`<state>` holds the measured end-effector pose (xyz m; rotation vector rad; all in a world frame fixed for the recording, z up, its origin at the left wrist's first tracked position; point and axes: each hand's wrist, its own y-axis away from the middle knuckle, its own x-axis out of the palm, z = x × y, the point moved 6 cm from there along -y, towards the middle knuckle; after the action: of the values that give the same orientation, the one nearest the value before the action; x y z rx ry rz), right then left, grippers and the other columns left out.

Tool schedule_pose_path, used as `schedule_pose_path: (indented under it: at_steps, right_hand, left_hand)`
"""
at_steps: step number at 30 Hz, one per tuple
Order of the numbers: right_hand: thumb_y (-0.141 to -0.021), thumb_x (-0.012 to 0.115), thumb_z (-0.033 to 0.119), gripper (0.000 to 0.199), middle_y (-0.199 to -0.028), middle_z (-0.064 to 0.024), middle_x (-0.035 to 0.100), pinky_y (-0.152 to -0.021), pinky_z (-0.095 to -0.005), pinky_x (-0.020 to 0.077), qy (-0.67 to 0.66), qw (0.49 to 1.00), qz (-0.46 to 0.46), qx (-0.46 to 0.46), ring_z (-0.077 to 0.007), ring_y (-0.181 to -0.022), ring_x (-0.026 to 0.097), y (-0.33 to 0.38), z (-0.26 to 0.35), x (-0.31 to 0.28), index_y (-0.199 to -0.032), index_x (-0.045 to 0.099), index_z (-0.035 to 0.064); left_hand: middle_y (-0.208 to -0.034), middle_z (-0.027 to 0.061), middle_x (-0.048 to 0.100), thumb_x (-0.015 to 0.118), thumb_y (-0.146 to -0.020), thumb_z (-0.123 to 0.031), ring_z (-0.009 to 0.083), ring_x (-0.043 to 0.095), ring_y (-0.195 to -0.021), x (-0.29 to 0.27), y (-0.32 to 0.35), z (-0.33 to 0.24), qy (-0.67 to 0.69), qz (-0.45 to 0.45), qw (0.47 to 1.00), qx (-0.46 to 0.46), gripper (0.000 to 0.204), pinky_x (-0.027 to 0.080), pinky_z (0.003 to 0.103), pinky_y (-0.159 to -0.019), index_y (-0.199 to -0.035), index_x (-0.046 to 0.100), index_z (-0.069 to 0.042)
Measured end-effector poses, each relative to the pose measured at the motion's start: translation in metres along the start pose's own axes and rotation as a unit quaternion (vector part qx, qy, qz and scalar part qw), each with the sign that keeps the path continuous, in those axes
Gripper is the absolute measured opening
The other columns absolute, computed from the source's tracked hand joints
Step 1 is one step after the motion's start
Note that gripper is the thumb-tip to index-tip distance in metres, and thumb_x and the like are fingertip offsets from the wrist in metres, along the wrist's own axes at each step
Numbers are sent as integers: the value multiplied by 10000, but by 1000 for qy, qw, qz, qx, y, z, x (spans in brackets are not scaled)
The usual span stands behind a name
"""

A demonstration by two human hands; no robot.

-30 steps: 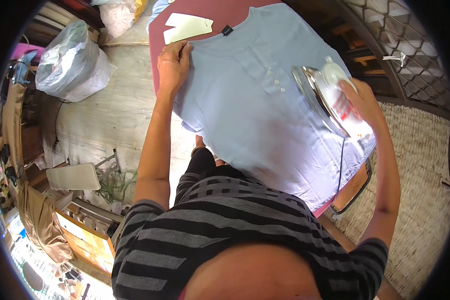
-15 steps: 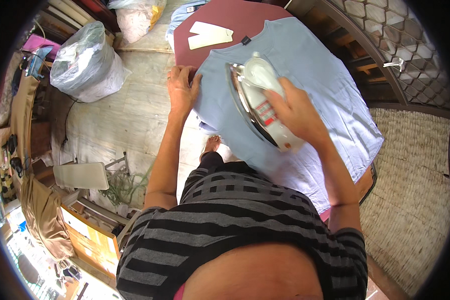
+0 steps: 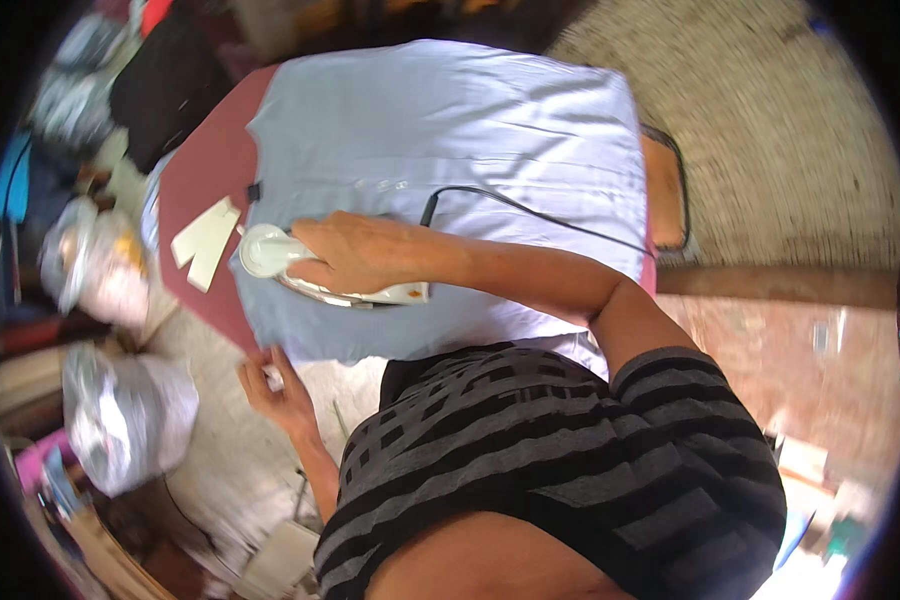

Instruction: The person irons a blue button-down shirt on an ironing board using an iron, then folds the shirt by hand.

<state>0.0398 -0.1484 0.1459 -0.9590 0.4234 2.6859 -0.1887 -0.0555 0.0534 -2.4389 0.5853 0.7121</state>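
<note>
A light blue shirt (image 3: pixel 370 110) lies spread over a maroon ironing board (image 3: pixel 205 160), its dark neck label to the left. My right hand (image 3: pixel 360 255) is wrapped round the handle of a white steam iron (image 3: pixel 266 252), which rests on the shirt near the neckline. Its black cord (image 3: pixel 550 222) trails right across the cloth. At the board's lower left edge is my left hand (image 3: pixel 278 392), its fingers curled in. A small white patch shows between them; what they hold is unclear. Two pale card strips (image 3: pixel 208 245) lie on the board beyond the iron.
Filled plastic bags stand on the floor at left, one a whitish bag (image 3: pixel 130 415) and another a clear bag (image 3: pixel 95 260). A woven mat (image 3: pixel 760 130) covers the floor at upper right. A brown wooden strip (image 3: pixel 770 285) runs along the floor at right.
The view has turned, so the board now lies sideways. The iron, raised and tilted before, is now down on the shirt near the neckline. My left hand's fingers have curled at the board's edge.
</note>
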Motion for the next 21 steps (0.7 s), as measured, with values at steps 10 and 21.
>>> schedule_pose_path:
  at_steps: [10, 21]
  right_hand:
    - [-978, 589, 357, 395, -804, -75, 574, -547, -298, 478, -199, 873, -360, 262, -129, -681, 580, 283, -128, -135, -1192, 582, 26]
    - [-969, 575, 348, 346, -599, -20, 496, -461, -306, 408, -95, 807, -415, 409, -113, -487, 477, 413, -307, -252, -958, 545, 3]
  left_hand:
    - [-1071, 109, 655, 694, -933, -364, 173, 626, -901, 94, 141, -25, 282, 383, 781, -405, 485, 499, 286, -747, -1236, 572, -5]
    - [-1305, 71, 567, 785, -836, -356, 255, 523, -1218, 119, 176, -2, 423, 147, 643, -621, 670, 408, 471, -1011, -1383, 467, -134]
